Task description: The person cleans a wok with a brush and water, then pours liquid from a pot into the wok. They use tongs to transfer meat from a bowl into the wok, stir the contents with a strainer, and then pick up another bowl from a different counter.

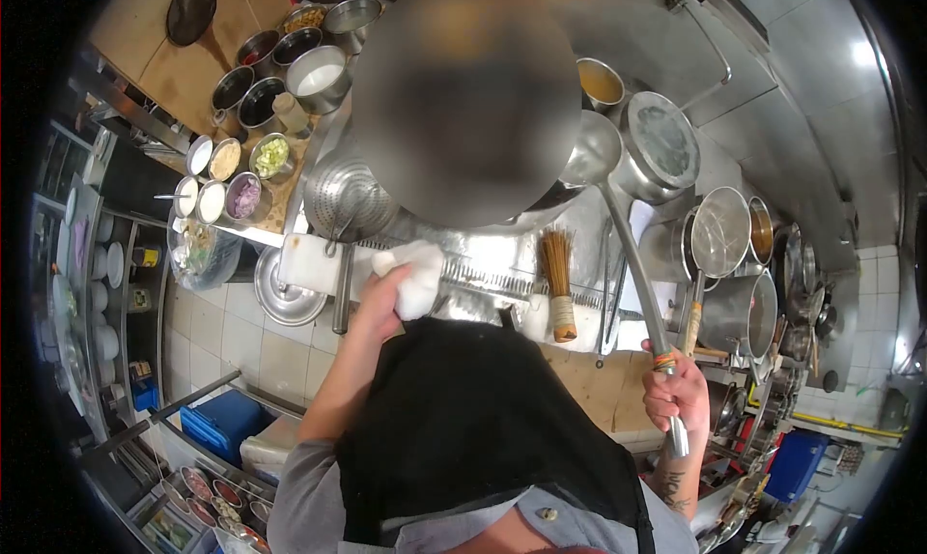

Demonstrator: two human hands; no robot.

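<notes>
My left hand (384,301) is closed around a bunched white cloth (421,282) at the near edge of the metal cooking range (483,255). Off to the right, my right hand (674,392) grips the lower handle of a long metal ladle (634,250). The ladle slants up and away, and its bowl (593,153) lies beside a large blurred round patch that hides the middle of the range. Just left of the cloth is a perforated metal strainer (348,198), its handle pointing towards me. A bamboo wok brush (556,285) lies between my hands.
Several pots of liquids (319,75) and small tubs of chopped ingredients (245,197) crowd the left side. At right are a mesh skimmer (720,227), a deep pot (742,312) and a lidded pot (662,143). A metal lid (286,288) is below the left counter edge.
</notes>
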